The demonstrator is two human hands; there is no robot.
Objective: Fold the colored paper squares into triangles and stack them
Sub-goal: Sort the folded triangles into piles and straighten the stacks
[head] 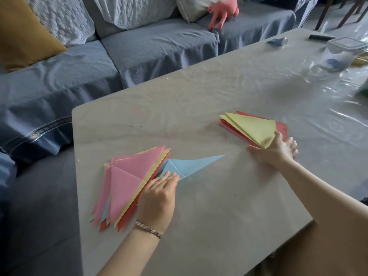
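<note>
**Operator:** Which step is in hand?

**Technician:** Judged from the layout, the changeover between sheets. A blue triangle (195, 164) lies folded on the table (219, 216), just beside the folded stack (127, 182) at the left and not yet on top of it. The supply pile (281, 127) sits well apart at the right, with a yellow sheet (251, 126) uppermost.

**Operator:** State of the hands?

**Technician:** Left hand (157, 198): fingers straight and together, flat on the near corner of the blue triangle and touching the stack edge. Right hand (276, 151): thumb spread on the table at the pile's near edge, one finger on the yellow sheet's near corner. Whether it pinches that corner cannot be told.

**Operator:** Next move?

**Technician:** Probably slide the blue triangle onto the stack with corners aligned, then draw off one yellow sheet only. Thin sheets tend to cling together.
</note>
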